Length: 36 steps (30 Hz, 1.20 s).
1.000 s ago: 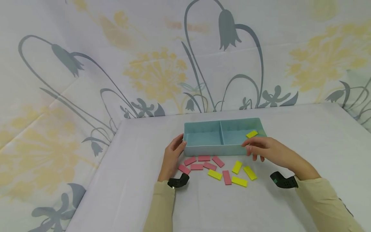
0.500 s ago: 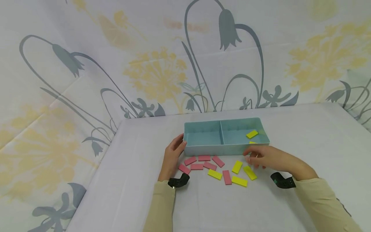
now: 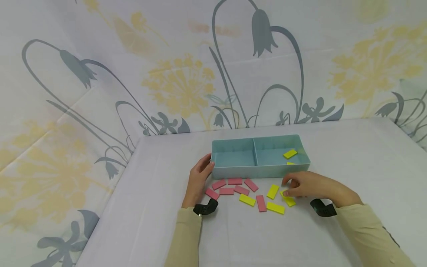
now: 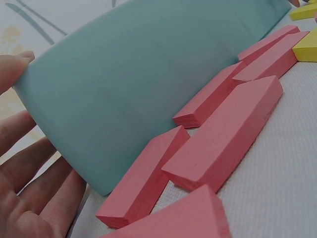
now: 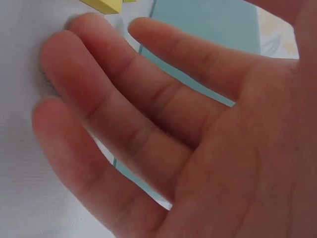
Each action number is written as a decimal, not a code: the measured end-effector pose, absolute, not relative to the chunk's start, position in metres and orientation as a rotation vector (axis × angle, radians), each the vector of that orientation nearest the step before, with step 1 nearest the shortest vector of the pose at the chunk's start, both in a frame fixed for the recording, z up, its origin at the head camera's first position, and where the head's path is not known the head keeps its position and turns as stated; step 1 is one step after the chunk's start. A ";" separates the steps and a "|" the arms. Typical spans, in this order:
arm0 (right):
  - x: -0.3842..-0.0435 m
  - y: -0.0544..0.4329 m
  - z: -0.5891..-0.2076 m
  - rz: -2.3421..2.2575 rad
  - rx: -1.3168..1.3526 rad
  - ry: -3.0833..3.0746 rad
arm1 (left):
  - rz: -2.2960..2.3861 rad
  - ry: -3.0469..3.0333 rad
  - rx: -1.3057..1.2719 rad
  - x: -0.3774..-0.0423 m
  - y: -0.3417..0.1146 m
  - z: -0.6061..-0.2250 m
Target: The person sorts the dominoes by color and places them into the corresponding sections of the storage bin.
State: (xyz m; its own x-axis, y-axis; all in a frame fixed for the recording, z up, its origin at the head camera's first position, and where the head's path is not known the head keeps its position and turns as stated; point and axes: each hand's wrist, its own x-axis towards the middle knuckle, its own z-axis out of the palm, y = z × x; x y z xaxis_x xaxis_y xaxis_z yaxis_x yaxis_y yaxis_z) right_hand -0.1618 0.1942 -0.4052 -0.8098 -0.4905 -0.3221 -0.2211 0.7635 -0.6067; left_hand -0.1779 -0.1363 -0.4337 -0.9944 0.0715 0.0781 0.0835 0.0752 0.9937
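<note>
A light-blue box (image 3: 247, 172) with two compartments sits on the table. My left hand (image 3: 198, 180) rests against its left end, thumb at the near corner and fingers along the end wall. In front of the box, my right hand (image 3: 311, 186) is over a yellow block (image 3: 289, 201), with the thumb tip overlapping it and the index finger apart from the thumb. Whether the thumb touches the block I cannot tell. The right wrist view shows loosely bent fingers (image 5: 124, 99) holding nothing. Two yellow blocks (image 3: 290, 153) lie in the right compartment.
Several pink blocks (image 3: 226, 191) lie close before the box's left half. Further yellow blocks (image 3: 275, 208) and a pink block (image 3: 261, 203) lie nearer me. A patterned cloth (image 3: 180, 74) hangs behind the white-covered table (image 3: 243, 241).
A second yellow block has come into view in the right compartment. My right hand has moved from the box's front rim down toward me, to a yellow block. My left hand stays put.
</note>
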 end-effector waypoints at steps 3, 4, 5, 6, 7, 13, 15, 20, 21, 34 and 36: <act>-0.161 0.193 -0.406 -0.768 -0.532 2.475 | -2.114 -2.305 -0.164 -0.177 -0.136 -0.432; -0.160 0.193 -0.406 -0.765 -0.529 2.471 | -2.111 -2.308 -0.162 -0.177 -0.136 -0.432; -0.160 0.193 -0.407 -0.765 -0.529 2.466 | -2.107 -2.314 -0.157 -0.176 -0.136 -0.432; -0.159 0.193 -0.408 -0.763 -0.525 2.462 | -2.108 -2.317 -0.151 -0.176 -0.136 -0.432; -0.159 0.192 -0.408 -0.759 -0.524 2.462 | -2.105 -2.321 -0.147 -0.176 -0.136 -0.432; -0.157 0.189 -0.408 -0.750 -0.537 2.469 | -2.102 -2.326 -0.145 -0.176 -0.136 -0.432; -0.156 0.187 -0.408 -0.741 -0.544 2.470 | -2.107 -2.324 -0.148 -0.176 -0.136 -0.432; -0.154 0.185 -0.407 -0.692 -0.540 2.484 | -2.098 -2.327 -0.143 -0.176 -0.136 -0.432; -0.154 0.184 -0.407 -0.680 -0.536 2.488 | -2.095 -2.328 -0.141 -0.176 -0.136 -0.431; -0.153 0.180 -0.407 -0.607 -0.504 2.503 | -2.106 -2.329 -0.130 -0.176 -0.136 -0.432; -0.152 0.180 -0.406 -0.611 -0.505 2.503 | -2.111 -2.327 -0.130 -0.176 -0.136 -0.432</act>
State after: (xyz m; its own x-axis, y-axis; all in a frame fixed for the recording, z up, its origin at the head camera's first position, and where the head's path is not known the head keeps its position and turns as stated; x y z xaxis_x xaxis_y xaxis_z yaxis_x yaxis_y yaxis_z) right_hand -0.1522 0.1796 -0.4056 -0.8008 -0.4576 -0.3864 -0.2279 0.8295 -0.5099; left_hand -0.1757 -0.1357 -0.4320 -0.9966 0.0633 0.0533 0.0592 0.0952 0.9937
